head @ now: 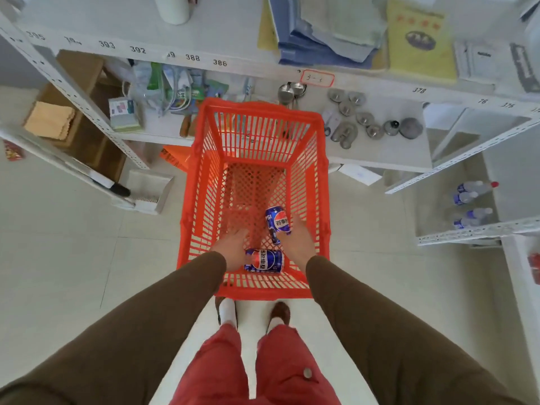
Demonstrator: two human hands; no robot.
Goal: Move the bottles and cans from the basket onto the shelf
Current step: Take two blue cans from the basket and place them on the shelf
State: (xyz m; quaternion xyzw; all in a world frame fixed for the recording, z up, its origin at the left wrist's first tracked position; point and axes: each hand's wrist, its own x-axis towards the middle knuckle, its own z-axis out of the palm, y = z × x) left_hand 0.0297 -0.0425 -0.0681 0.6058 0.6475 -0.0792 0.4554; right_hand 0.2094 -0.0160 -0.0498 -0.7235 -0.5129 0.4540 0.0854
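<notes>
Both hands reach into the basket [320, 182], left hand [232, 249] fingers spread, right hand [295, 239] fingers touching a can [277, 222].

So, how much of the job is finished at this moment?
Four bottles already lie on the low right shelf. Both hands reach into the basket: left hand by the near can, right hand at the far can. Both cans remain inside.
</notes>
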